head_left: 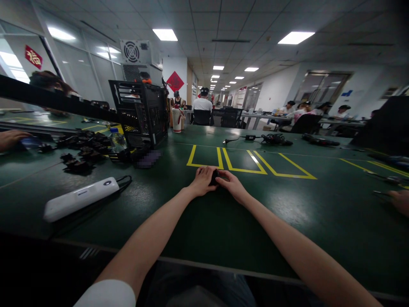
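Note:
Both of my hands meet at the middle of the green tabletop (198,221), around a small black object (214,177) whose kind I cannot make out. My left hand (203,181) is curled over its left side. From the right, my right hand (232,184) grips it with thumb and fingers. Much of the object is hidden by my fingers. Just beyond my hands, yellow tape outlines (204,165) mark the table.
To the left lie a white elongated device (81,198) with a black cord and a pile of black parts (86,147). A black computer case (145,113) and a paper cup (177,120) stand behind. Black cables (275,139) lie at the back. A co-worker's hand (401,201) is at the right.

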A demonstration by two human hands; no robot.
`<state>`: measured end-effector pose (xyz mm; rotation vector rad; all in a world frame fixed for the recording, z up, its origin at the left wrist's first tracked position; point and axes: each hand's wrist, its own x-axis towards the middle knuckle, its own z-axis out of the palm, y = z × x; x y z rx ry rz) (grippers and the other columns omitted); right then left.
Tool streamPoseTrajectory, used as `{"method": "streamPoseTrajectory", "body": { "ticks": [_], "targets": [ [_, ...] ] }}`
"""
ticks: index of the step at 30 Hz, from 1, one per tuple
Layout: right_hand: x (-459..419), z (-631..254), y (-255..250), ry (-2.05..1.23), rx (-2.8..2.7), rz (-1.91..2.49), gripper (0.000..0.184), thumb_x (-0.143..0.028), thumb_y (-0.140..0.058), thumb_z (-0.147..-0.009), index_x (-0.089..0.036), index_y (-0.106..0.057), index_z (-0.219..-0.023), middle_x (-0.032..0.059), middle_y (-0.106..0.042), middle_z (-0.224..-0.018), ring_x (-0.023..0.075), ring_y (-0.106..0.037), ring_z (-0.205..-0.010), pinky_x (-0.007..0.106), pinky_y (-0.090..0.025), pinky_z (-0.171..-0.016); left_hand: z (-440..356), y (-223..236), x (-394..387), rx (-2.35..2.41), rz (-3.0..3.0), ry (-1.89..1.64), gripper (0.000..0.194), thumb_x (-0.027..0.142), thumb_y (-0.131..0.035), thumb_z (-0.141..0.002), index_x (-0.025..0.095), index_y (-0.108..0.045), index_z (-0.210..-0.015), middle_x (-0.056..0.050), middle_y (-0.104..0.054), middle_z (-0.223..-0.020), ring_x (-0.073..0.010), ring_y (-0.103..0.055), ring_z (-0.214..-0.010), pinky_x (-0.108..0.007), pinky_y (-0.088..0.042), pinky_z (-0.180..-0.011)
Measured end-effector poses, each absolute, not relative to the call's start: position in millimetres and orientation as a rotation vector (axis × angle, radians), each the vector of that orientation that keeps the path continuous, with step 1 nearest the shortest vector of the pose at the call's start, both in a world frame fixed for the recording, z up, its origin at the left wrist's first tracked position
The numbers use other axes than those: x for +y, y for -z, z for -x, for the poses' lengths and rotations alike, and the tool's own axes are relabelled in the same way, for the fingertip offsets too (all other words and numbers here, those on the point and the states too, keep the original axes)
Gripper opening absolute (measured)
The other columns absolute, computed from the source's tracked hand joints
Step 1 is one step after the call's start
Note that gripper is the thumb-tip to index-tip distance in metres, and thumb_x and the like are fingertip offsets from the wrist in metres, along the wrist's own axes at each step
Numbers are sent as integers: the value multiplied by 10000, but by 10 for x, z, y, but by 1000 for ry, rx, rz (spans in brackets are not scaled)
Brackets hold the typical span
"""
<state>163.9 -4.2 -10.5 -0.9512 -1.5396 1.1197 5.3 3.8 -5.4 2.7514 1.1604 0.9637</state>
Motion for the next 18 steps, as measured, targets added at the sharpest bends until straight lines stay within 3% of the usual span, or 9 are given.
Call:
{"method": "streamPoseTrajectory", "body": {
  "ticks": [5,10,18],
  "targets": [
    [-76,-1637,70,-1199,-1531,809,378,-212,-654,-586,-216,-489,-926,21,-519,-1050,152,-529,-939,338,-396,-862,-48,66,60,1154,-2754,-959,577,276,-567,-647,202,-269,-1136,-75,-398,-1126,-248,-355,-1082,-406,-232,-901],
    [-105,-1618,55,-1095,-1525,896,258,-292,-606,-643,-210,-500,-863,20,-543,-988,144,-543,-872,351,-408,-829,-59,62,57,1169,-2736,-963,573,308,-562,-658,208,-264,-1137,-70,-396,-1132,-246,-356,-1084,-408,-222,-911],
    [-58,-1629,86,-1121,-1537,945,343,-309,-597,-648,-215,-506,-965,41,-525,-1054,161,-541,-884,342,-422,-801,-58,66,60,1157,-2732,-968,572,285,-564,-656,211,-263,-1137,-69,-398,-1132,-241,-366,-1081,-408,-209,-923]
  ]
}}
